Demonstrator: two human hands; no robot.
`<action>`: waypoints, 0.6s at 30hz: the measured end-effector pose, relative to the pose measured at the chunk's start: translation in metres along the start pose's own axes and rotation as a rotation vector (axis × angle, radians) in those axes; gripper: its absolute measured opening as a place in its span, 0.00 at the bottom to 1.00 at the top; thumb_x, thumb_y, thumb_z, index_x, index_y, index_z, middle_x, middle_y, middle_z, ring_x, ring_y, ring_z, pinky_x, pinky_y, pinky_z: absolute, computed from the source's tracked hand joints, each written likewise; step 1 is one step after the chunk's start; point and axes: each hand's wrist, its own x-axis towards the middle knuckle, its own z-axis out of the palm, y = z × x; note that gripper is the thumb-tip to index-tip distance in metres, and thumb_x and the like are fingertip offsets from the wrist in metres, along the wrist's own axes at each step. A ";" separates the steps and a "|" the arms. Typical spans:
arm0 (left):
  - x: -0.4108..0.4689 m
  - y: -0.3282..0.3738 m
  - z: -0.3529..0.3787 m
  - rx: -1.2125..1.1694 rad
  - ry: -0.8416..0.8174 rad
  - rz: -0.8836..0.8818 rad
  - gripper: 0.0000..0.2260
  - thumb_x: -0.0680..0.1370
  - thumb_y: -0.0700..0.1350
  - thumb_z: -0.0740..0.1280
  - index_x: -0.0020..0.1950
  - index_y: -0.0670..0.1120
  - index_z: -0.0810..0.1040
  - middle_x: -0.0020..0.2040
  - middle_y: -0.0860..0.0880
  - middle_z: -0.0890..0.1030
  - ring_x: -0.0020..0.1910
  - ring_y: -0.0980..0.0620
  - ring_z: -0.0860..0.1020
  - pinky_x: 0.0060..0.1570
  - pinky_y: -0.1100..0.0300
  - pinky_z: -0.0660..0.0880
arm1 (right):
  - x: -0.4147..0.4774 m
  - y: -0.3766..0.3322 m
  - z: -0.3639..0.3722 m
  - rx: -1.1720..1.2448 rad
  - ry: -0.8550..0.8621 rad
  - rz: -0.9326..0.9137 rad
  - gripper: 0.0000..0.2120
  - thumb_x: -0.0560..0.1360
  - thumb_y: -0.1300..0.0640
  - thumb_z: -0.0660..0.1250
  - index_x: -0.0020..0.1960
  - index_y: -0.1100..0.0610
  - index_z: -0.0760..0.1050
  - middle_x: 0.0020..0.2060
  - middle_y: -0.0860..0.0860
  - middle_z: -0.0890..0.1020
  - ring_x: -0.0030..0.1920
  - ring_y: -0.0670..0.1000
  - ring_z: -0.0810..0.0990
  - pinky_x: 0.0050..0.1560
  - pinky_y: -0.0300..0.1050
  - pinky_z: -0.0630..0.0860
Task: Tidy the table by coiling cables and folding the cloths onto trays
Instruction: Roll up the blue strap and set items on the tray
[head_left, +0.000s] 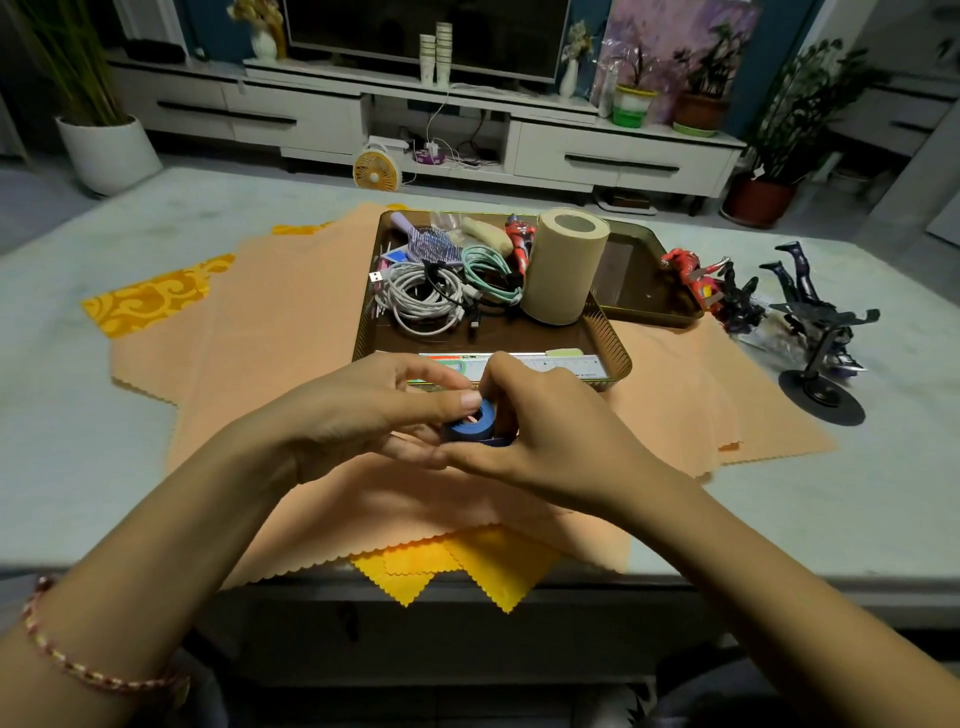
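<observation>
Just in front of the brown tray (619, 372), over the peach cloths (291, 312), the left hand (358, 410) pinches the blue coil (472, 423) under its thumb while the right hand (540, 431) curls round its side, seemingly to stop it unwinding.

A thin braided bracelet (93, 677) of red, pink and cream threads circles the bare left forearm (171, 519) well behind the left hand (358, 410), and the right forearm (753, 561) is bare too.

A blue coil (475, 423) is above flat peach cloths (291, 312), and a white cable (421, 296) and a green cable (488, 273) lie coiled in the brown tray (519, 335).
</observation>
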 end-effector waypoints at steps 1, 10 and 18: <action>0.000 0.000 0.000 0.004 0.007 0.001 0.24 0.60 0.51 0.73 0.54 0.46 0.77 0.42 0.43 0.84 0.31 0.53 0.81 0.31 0.65 0.78 | 0.000 0.000 0.001 -0.023 0.003 -0.003 0.20 0.68 0.39 0.69 0.47 0.52 0.66 0.34 0.44 0.74 0.36 0.48 0.71 0.31 0.42 0.63; -0.002 0.001 -0.003 0.029 -0.009 -0.011 0.24 0.61 0.51 0.72 0.54 0.45 0.77 0.43 0.41 0.84 0.33 0.52 0.81 0.32 0.65 0.78 | 0.002 0.002 -0.002 0.160 -0.025 0.027 0.18 0.67 0.44 0.73 0.48 0.54 0.71 0.34 0.45 0.76 0.35 0.45 0.74 0.34 0.44 0.70; -0.004 0.002 -0.006 0.031 0.007 -0.006 0.23 0.60 0.48 0.72 0.54 0.46 0.76 0.40 0.45 0.85 0.34 0.53 0.82 0.32 0.65 0.78 | 0.004 0.004 -0.004 0.217 -0.139 0.006 0.24 0.70 0.48 0.73 0.63 0.52 0.71 0.49 0.48 0.80 0.43 0.45 0.75 0.43 0.41 0.73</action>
